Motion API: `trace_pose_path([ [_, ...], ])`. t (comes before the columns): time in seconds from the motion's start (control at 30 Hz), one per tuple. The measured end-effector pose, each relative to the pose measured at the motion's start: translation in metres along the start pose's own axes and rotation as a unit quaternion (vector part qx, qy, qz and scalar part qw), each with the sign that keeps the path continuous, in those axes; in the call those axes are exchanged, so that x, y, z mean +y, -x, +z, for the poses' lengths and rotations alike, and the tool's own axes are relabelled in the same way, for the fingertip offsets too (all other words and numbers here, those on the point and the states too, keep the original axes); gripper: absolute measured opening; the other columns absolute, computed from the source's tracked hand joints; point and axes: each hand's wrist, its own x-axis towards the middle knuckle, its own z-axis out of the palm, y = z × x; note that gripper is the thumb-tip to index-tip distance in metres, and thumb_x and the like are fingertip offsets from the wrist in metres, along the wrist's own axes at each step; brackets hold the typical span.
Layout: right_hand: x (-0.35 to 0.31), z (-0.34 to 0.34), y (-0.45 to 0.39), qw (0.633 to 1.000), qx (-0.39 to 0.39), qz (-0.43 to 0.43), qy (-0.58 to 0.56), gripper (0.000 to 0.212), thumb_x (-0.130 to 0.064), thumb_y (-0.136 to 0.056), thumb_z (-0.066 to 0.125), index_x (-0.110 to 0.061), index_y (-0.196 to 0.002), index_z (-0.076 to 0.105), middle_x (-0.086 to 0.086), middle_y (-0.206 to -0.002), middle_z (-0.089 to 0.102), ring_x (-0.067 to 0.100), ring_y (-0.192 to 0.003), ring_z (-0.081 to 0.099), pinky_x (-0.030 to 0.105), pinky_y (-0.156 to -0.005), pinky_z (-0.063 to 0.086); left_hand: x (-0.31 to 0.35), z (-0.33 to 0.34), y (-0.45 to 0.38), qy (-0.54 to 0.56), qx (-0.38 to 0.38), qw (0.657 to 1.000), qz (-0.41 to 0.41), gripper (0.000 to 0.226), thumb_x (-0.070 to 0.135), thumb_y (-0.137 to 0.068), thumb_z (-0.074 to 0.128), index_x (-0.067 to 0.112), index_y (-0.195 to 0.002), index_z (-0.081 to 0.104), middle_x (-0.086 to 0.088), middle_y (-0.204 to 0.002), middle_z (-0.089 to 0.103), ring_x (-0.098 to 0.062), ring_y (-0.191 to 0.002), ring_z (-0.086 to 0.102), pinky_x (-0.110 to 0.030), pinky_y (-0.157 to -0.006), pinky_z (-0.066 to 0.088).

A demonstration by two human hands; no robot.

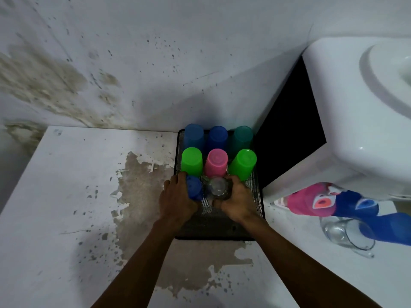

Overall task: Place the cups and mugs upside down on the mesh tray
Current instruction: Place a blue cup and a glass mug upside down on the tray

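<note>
We reach both forearms forward over the black mesh tray [259, 205], which sits on a worn white counter [66, 196] against the wall. Our left hand [178, 196] wraps a dark blue plastic cup [194, 188], base up, at the tray's third row. Our right hand [239, 202] grips a clear glass mug [217, 187], also inverted, just beside it. Behind stand six upturned cups: a pink cup [216, 162] between two green, three bluish ones further back. Our fingers hide the mug's handle and both rims. At right, another glass mug [347, 233] lies on its side, partly behind a blurred pink-and-blue object.
</note>
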Motion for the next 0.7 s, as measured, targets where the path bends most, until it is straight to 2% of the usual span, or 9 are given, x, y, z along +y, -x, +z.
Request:
trace_pose_path([
  [0.13,0.01,-0.008,0.013,1.0,0.008,0.018,0.0,0.087,-0.052,-0.047,0.082,-0.028,-0.123,0.047,0.0,-0.117,0.066,0.02,-0.105,0.063,0.041,-0.088,0.055,0.0,0.0,0.008,-0.025,0.032,0.999,0.019,0.106,0.047,-0.049,0.084,0.016,-0.136,0.032,-0.011,-0.136,0.042,-0.032,-0.125,0.037,-0.045,-0.096,0.04],
  [0.27,0.024,-0.022,0.036,0.999,0.032,0.005,-0.011,0.078,-0.04,-0.057,0.082,-0.023,-0.125,0.049,0.001,-0.119,0.065,0.019,-0.107,0.061,0.038,-0.093,0.052,0.008,-0.001,0.029,-0.008,0.099,0.994,0.053,0.105,0.055,-0.048,0.076,0.013,-0.136,0.036,-0.014,-0.136,0.04,-0.035,-0.125,0.035,-0.048,-0.097,0.038],
  [0.33,0.034,-0.033,0.05,0.999,0.048,-0.003,-0.018,0.065,-0.035,-0.062,0.081,-0.022,-0.12,0.055,-0.002,-0.112,0.067,0.016,-0.101,0.063,0.03,-0.087,0.053,0.017,-0.001,0.043,0.012,0.145,0.987,0.073,0.096,0.053,-0.052,0.072,0.012,-0.133,0.04,-0.014,-0.133,0.042,-0.034,-0.123,0.036,-0.046,-0.097,0.038],
  [0.4,0.044,-0.046,0.065,0.998,0.052,-0.007,-0.029,0.047,-0.028,-0.066,0.081,-0.021,-0.109,0.062,-0.004,-0.1,0.068,0.012,-0.089,0.064,0.019,-0.074,0.05,0.029,0.002,0.058,0.048,0.197,0.974,0.104,0.085,0.048,-0.058,0.071,0.009,-0.129,0.045,-0.016,-0.129,0.045,-0.033,-0.12,0.039,-0.044,-0.096,0.039],
  [0.43,0.051,-0.055,0.074,0.998,0.052,-0.01,-0.029,0.039,-0.025,-0.068,0.08,-0.021,-0.103,0.063,-0.004,-0.094,0.068,0.012,-0.083,0.063,0.017,-0.069,0.048,0.038,0.007,0.068,0.072,0.22,0.966,0.12,0.08,0.045,-0.061,0.071,0.008,-0.127,0.047,-0.017,-0.129,0.047,-0.033,-0.12,0.041,-0.043,-0.096,0.041],
  [0.5,0.067,-0.074,0.093,0.998,0.059,-0.02,-0.025,0.027,-0.021,-0.071,0.078,-0.019,-0.093,0.065,-0.003,-0.084,0.067,0.014,-0.076,0.062,0.024,-0.067,0.052,0.06,0.02,0.088,0.106,0.251,0.951,0.144,0.068,0.042,-0.069,0.069,0.004,-0.123,0.053,-0.019,-0.126,0.052,-0.032,-0.119,0.045,-0.04,-0.098,0.044],
  [0.53,0.076,-0.081,0.1,0.998,0.063,-0.021,-0.018,0.025,-0.021,-0.072,0.078,-0.018,-0.093,0.065,-0.002,-0.083,0.067,0.014,-0.075,0.062,0.027,-0.069,0.053,0.071,0.027,0.097,0.12,0.257,0.946,0.156,0.062,0.04,-0.072,0.067,0.002,-0.121,0.055,-0.019,-0.123,0.054,-0.029,-0.117,0.048,-0.036,-0.099,0.044],
  [0.6,0.093,-0.097,0.114,0.998,0.068,-0.014,-0.008,0.027,-0.025,-0.074,0.077,-0.02,-0.098,0.066,-0.002,-0.084,0.067,0.011,-0.076,0.062,0.025,-0.073,0.053,0.096,0.044,0.114,0.164,0.235,0.941,0.179,0.05,0.036,-0.079,0.063,0.002,-0.115,0.058,-0.017,-0.115,0.057,-0.021,-0.109,0.052,-0.025,-0.096,0.045],
  [0.7,0.124,-0.123,0.135,0.995,0.095,-0.001,-0.008,0.027,-0.027,-0.076,0.076,-0.021,-0.1,0.067,-0.004,-0.085,0.067,0.007,-0.075,0.062,0.025,-0.075,0.054,0.131,0.072,0.132,0.177,0.183,0.939,0.232,0.027,0.024,-0.081,0.064,0.008,-0.103,0.059,-0.006,-0.093,0.06,-0.002,-0.087,0.05,-0.008,-0.08,0.045],
])
